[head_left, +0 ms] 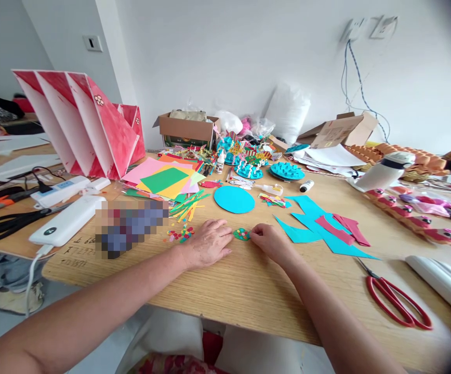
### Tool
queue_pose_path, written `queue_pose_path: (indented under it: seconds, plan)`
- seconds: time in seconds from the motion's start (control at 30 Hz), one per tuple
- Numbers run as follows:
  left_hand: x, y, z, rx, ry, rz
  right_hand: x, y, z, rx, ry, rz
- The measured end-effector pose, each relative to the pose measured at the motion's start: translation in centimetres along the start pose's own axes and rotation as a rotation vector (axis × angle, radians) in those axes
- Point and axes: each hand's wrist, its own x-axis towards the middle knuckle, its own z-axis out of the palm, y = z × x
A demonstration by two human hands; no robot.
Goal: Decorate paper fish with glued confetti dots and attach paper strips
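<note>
A small green paper piece [241, 234] covered with coloured dots lies on the wooden table [225, 296] between my hands. My left hand [209, 243] rests palm down beside it, fingers stretched out toward the piece and holding nothing. At the piece's right end, the fingertips of my right hand [270, 241] are pinched together on its edge. Loose coloured dots [181, 234] are scattered left of my left hand. Just beyond my hands sits a blue paper disc [234, 199].
Blue paper scraps [311, 223] with red strips [352, 229] lie right of my hands, red-handled scissors [399, 306] nearer the right edge. Coloured sheets [165, 182], a glue bottle [220, 162] and blue decorated discs [287, 171] stand farther back. A white power bank [67, 222] is at left.
</note>
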Motion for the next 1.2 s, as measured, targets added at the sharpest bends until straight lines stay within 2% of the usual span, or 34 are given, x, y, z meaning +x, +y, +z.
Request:
queue_pose_path:
  seconds: [1.2]
  plan:
    - [0.15, -0.16, 0.39, -0.007, -0.032, 0.019, -0.01, 0.21, 0.63, -0.066, 0.045, -0.017]
